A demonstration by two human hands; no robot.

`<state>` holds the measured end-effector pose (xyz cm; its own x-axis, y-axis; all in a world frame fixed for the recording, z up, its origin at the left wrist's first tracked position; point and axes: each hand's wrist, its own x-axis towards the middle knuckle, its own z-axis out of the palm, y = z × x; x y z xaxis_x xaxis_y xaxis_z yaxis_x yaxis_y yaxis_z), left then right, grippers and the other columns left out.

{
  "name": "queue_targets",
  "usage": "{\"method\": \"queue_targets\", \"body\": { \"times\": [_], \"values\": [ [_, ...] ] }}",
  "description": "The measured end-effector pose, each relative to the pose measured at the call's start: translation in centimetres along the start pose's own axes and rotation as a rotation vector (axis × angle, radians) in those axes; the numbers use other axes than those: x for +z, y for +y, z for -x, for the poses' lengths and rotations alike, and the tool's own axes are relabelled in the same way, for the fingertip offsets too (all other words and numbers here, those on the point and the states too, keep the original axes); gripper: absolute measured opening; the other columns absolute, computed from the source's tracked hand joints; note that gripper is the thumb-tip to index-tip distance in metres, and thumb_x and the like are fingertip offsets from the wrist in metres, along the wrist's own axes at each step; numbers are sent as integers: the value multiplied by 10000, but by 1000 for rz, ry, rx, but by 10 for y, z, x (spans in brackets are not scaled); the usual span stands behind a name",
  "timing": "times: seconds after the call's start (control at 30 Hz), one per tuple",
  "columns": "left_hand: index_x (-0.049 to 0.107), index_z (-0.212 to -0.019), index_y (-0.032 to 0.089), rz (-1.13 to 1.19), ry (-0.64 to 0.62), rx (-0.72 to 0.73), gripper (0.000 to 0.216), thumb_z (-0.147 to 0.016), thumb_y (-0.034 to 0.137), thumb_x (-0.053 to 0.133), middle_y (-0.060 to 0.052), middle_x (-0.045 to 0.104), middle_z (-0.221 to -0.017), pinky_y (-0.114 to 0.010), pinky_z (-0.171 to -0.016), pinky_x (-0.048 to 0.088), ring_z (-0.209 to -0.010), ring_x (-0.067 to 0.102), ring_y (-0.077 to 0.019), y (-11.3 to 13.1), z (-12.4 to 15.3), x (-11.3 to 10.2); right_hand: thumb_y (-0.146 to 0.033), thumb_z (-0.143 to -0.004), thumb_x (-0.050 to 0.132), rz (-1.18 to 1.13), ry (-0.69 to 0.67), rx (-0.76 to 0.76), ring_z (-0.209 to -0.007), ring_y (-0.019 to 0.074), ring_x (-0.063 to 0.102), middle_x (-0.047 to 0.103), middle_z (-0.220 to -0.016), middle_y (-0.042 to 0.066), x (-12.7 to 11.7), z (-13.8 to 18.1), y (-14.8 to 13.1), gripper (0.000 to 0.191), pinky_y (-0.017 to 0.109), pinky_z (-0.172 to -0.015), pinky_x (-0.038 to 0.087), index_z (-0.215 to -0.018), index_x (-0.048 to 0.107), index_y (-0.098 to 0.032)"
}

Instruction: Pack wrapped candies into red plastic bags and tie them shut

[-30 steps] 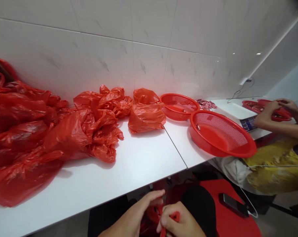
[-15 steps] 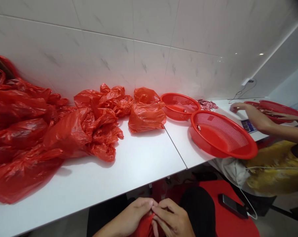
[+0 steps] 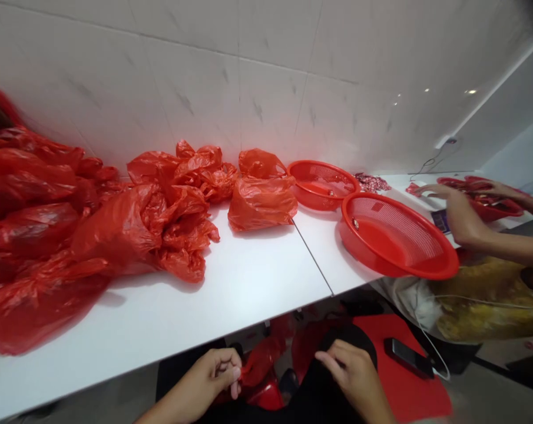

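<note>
Below the table edge, my left hand (image 3: 215,374) is closed in a pinch on the edge of a thin red plastic bag (image 3: 264,359), which hangs to the right of the fingers. My right hand (image 3: 348,368) is apart from the bag, over my dark-clothed knee, with its thumb held away from loosely bent fingers and nothing visible in it. In front of both hands, a small folded-over red bag (image 3: 264,203) rests on the white table (image 3: 248,277). More red bags (image 3: 116,229), crumpled and bulging, are heaped to the left.
Two red plastic colanders, a smaller one (image 3: 313,203) and a larger one (image 3: 381,262), sit right of centre; the larger overhangs the edge. A phone (image 3: 408,356) with a white cable lies on a red stool (image 3: 381,330). A co-worker's arms (image 3: 482,232) reach over the table at right.
My hands were together on the red plastic; now they are apart. My right hand has let go and moved right, while my left keeps its pinch. The co-worker's arms have shifted.
</note>
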<state>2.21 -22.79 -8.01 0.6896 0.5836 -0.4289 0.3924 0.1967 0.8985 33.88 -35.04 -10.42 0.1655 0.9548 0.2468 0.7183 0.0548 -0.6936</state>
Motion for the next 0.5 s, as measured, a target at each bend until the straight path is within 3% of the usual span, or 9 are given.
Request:
{"method": "queue_targets", "body": {
  "times": [0.1, 0.17, 0.2, 0.27, 0.3, 0.37, 0.43, 0.5],
  "values": [
    [594, -824, 167, 92, -108, -5, 485, -909, 640, 657, -26, 695, -734, -288, -750, 412, -721, 623, -174, -3, -2, 10, -375, -1013, 623, -113, -101, 128, -609, 159, 616, 628, -657, 19, 10, 3, -6, 384, 256, -606, 476, -680, 709, -204],
    [610, -826, 163, 103, -111, 37, 465, -914, 615, 674, -23, 686, -755, -284, -753, 401, -738, 596, -165, 4, -4, 21, -324, -935, 704, -192, -176, 146, -861, 218, 724, 741, -943, 75, 30, 4, -20, 142, 304, -792, 569, -967, 795, -219],
    [620, -831, 162, 118, -116, 68, 446, -922, 594, 678, -26, 686, -774, -284, -757, 404, -752, 587, -164, 10, -6, 27, -314, -867, 770, -224, -208, 138, -1058, 261, 725, 733, -1179, 112, 41, 4, -27, 329, 352, -927, 575, -1187, 770, -238],
    [630, -836, 160, 176, -154, 130, 399, -933, 542, 689, -39, 696, -823, -291, -779, 430, -789, 593, -170, 27, -8, 34, -304, -765, 844, -274, -258, 97, -1379, 325, 582, 527, -1556, 154, 61, 2, -43, 777, 442, -1130, 493, -1496, 584, -278],
    [633, -835, 157, 200, -183, 162, 374, -936, 511, 697, -51, 705, -856, -299, -801, 448, -814, 606, -178, 36, -9, 36, -301, -766, 834, -293, -283, 60, -1450, 337, 516, 473, -1608, 154, 68, -1, -49, 804, 473, -1174, 452, -1520, 556, -283],
    [633, -835, 157, 223, -206, 227, 327, -947, 457, 698, -67, 716, -898, -323, -862, 477, -868, 631, -195, 53, -11, 38, -273, -852, 726, -324, -311, -33, -1450, 334, 515, 634, -1439, 148, 74, -11, -60, 503, 514, -1187, 422, -1352, 684, -248],
    [642, -893, 163, 237, -144, 296, 280, -962, 431, 681, -76, 717, -945, -351, -928, 493, -934, 650, -214, 63, -13, 38, -238, -941, 590, -328, -291, -94, -1379, 324, 583, 767, -1070, 108, 70, -23, -68, 227, 554, -1183, 394, -1086, 763, -225],
    [644, -1049, 180, 247, -22, 341, 270, -956, 432, 672, -87, 709, -1033, -383, -977, 506, -1011, 659, -239, 64, -14, 42, -247, -1003, 509, -311, -263, -94, -1286, 307, 649, 768, -911, 71, 61, -34, -73, 260, 576, -1193, 354, -977, 767, -229]
  ]
}}
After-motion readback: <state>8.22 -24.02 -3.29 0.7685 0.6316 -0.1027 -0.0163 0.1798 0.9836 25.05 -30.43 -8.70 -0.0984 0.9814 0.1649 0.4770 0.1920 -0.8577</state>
